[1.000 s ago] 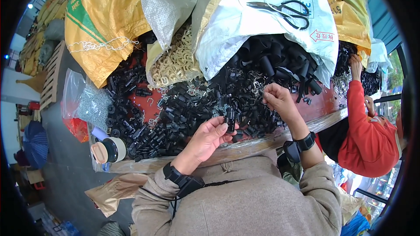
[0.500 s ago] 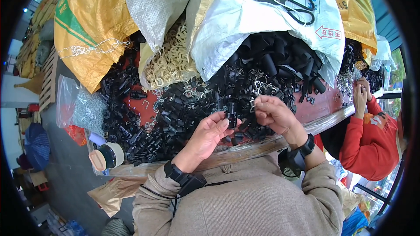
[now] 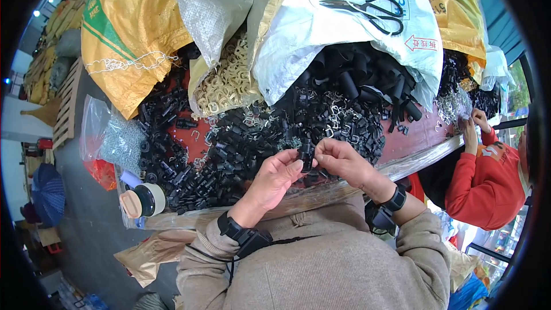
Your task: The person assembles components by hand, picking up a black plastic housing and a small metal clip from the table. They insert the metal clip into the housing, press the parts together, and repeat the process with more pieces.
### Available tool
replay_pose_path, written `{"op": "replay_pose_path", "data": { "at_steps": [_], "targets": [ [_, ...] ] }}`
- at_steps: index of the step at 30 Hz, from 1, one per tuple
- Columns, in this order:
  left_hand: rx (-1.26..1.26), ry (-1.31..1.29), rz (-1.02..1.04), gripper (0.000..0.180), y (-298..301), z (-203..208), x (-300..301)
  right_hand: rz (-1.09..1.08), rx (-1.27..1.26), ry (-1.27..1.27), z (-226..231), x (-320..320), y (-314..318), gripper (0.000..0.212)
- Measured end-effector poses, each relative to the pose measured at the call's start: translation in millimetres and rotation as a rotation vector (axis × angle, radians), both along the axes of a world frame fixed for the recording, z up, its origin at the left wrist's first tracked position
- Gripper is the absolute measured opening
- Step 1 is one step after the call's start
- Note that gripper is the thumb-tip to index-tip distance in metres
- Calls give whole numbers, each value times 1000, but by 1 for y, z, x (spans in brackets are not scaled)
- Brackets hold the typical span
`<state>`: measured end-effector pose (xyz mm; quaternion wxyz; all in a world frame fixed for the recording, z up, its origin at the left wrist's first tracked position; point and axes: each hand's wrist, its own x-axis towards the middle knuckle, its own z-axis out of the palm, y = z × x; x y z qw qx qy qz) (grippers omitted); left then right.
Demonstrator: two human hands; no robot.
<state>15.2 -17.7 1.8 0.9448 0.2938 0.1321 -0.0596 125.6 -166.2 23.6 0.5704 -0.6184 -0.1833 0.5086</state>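
Black plastic part (image 3: 306, 155) pinched between fingertips of left hand (image 3: 274, 177) and right hand (image 3: 343, 162), held just above the table's near edge (image 3: 321, 192). Heap of black parts (image 3: 241, 143) crowds the surface beyond; white sack (image 3: 344, 34) overhangs behind. Red-sleeved co-worker (image 3: 485, 186) stands at right.

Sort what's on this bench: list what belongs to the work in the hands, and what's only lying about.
In the work:
- left hand and right hand, both pinching one small black part
- heap of black parts on the bench
- loose metal clips among them

Lying about:
- scissors on the white sack
- tape roll
- yellow sack
- clear bag
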Motion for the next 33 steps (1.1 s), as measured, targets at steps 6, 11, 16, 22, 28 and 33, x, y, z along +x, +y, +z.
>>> {"op": "replay_pose_path", "data": {
  "at_steps": [6, 11, 16, 22, 28, 33],
  "targets": [
    [-86, 14, 67, 21, 0, -5, -1, -29, 95, -59, -6, -3, 2, 9],
    [-146, -3, 94, 22, 1, -9, 5, -10, 78, -140, -13, -2, 5, 11],
    [-119, 87, 53, 21, 9, -10, 8, -13, 149, -646, -8, 9, 4, 9],
    [-113, 98, 75, 21, 3, -10, 2, 65, 330, -1054, 2, 2, 11, 17],
    [-112, 62, -7, 20, 3, -11, -8, 290, 297, -1345, 14, 1, 6, 26],
    [-109, 74, -61, 21, -2, -10, -11, 363, 294, -1370, 19, -2, 5, 28]
  ]
}}
